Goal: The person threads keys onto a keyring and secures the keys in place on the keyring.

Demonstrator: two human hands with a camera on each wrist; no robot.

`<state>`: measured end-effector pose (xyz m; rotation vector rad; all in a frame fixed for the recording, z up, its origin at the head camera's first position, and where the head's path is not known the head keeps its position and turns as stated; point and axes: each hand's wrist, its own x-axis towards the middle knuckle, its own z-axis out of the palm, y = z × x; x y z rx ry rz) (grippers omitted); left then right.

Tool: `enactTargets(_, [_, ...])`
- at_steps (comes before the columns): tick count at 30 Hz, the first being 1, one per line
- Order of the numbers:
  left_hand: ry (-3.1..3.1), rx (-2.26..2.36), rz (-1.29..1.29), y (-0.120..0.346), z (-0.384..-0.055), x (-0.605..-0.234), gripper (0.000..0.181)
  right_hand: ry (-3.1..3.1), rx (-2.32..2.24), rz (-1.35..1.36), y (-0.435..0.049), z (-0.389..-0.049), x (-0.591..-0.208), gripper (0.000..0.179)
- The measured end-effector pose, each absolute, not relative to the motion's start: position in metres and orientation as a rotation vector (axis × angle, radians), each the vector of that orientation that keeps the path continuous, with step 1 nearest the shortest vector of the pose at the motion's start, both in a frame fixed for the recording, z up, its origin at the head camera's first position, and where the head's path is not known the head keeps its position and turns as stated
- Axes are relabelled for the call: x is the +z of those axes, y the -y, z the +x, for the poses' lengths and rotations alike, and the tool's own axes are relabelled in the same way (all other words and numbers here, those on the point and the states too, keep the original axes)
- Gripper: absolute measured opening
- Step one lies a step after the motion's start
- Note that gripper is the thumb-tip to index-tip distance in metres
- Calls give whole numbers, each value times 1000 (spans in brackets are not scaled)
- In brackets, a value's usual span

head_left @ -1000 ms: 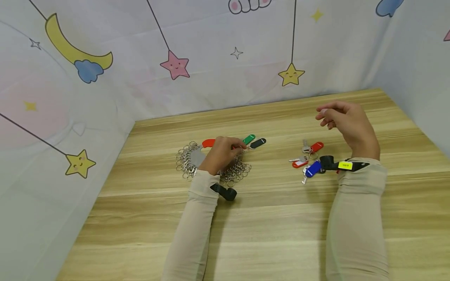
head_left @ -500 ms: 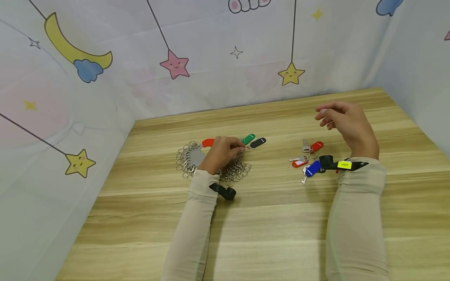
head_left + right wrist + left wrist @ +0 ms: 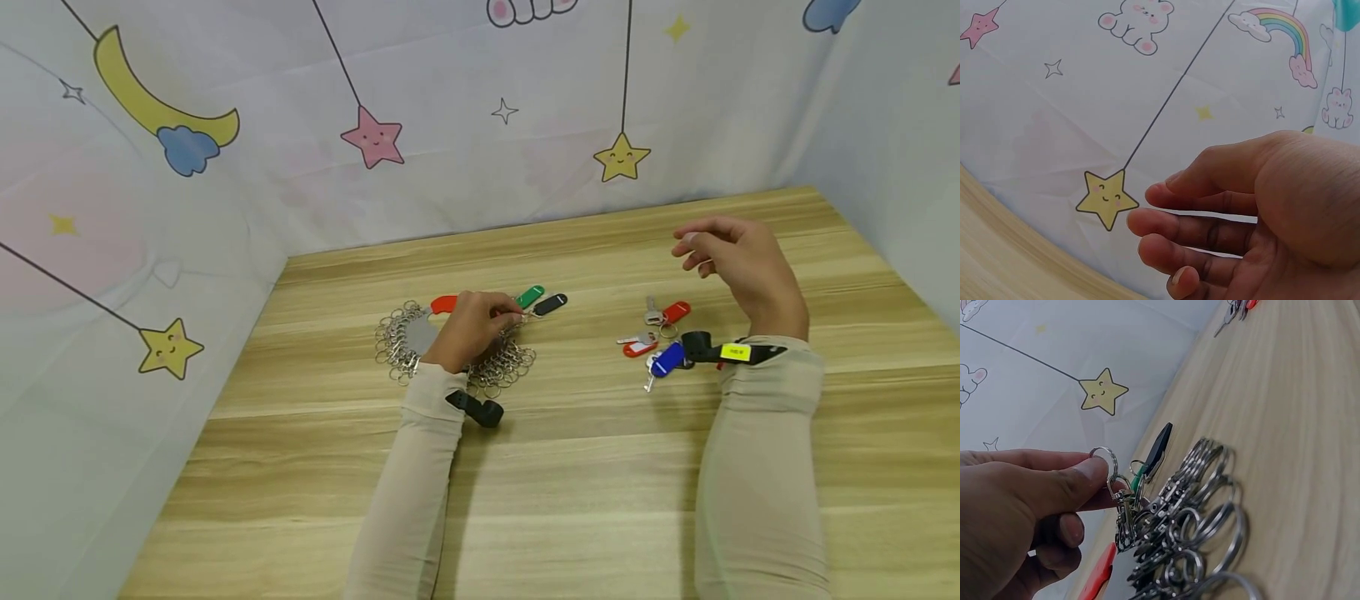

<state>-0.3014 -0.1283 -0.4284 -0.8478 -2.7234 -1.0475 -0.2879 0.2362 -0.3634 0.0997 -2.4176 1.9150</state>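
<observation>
My left hand (image 3: 472, 329) pinches a metal split ring (image 3: 1106, 449) between thumb and index finger. That ring hangs on a small metal clasp (image 3: 1125, 515) at the edge of a grey disc (image 3: 420, 335) with a red part (image 3: 444, 305). Many more clasps with rings (image 3: 1235, 540) fan out around the disc, and the hand covers its middle. Just beyond the fingertips lie a green key tag (image 3: 531, 297) and a black key tag (image 3: 551, 305). My right hand (image 3: 746, 262) is raised over the table with loosely bent fingers and nothing in it.
On the right of the table, near my right wrist, lies a group of keys with tags: a red tag (image 3: 677, 312), a red-edged tag (image 3: 640, 351) and a blue tag (image 3: 667, 360). A patterned cloth wall (image 3: 495, 183) stands behind the table (image 3: 570, 500).
</observation>
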Motion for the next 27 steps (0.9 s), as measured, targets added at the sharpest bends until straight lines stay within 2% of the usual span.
enactTargets(11, [2675,-1105,-882,127,-303,-432,11,2595,1796,96,-243,-290,-370,24])
enactTargets(21, [2686,-1143,-839,129,-302,-433,11,3240,1383,386,-240,-304,-387,15])
enactTargets(27, [2702,-1159,-812,128,-302,-433,11,3279,1410,358,-237,-305,-392,10])
